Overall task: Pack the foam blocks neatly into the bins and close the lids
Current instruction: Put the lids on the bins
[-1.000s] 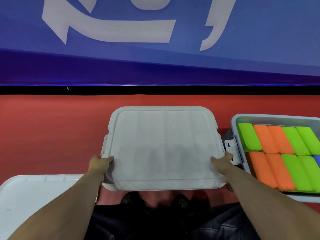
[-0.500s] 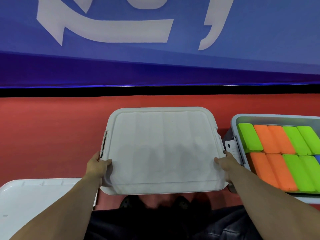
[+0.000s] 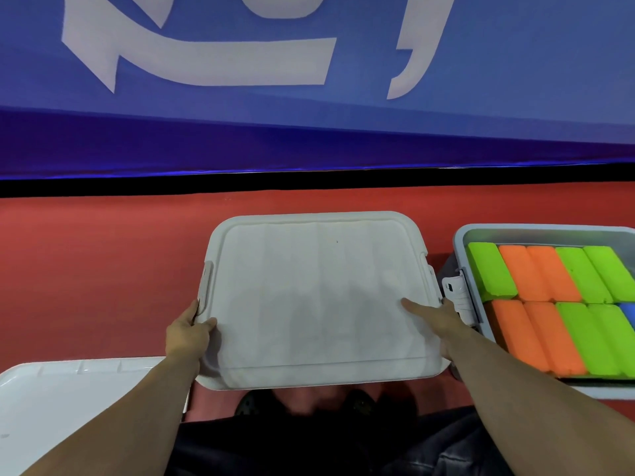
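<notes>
A: What's the lid like?
B: Pale grey, rounded corners, lying flat over the middle bin on the red floor.
A: Hands?
B: Left hand grips its near-left corner, thumb on top, fingers curled under. Right hand lays its thumb flat on top; other fingers hidden.
A: Room around it?
B: Open floor left and behind. The open bin of orange and green blocks sits just right; a spare lid near-left.

two bins: one lidded, one open. one spare lid. foam blocks in the open bin: four orange, five green, one blue partly cut off. two hands.
</notes>
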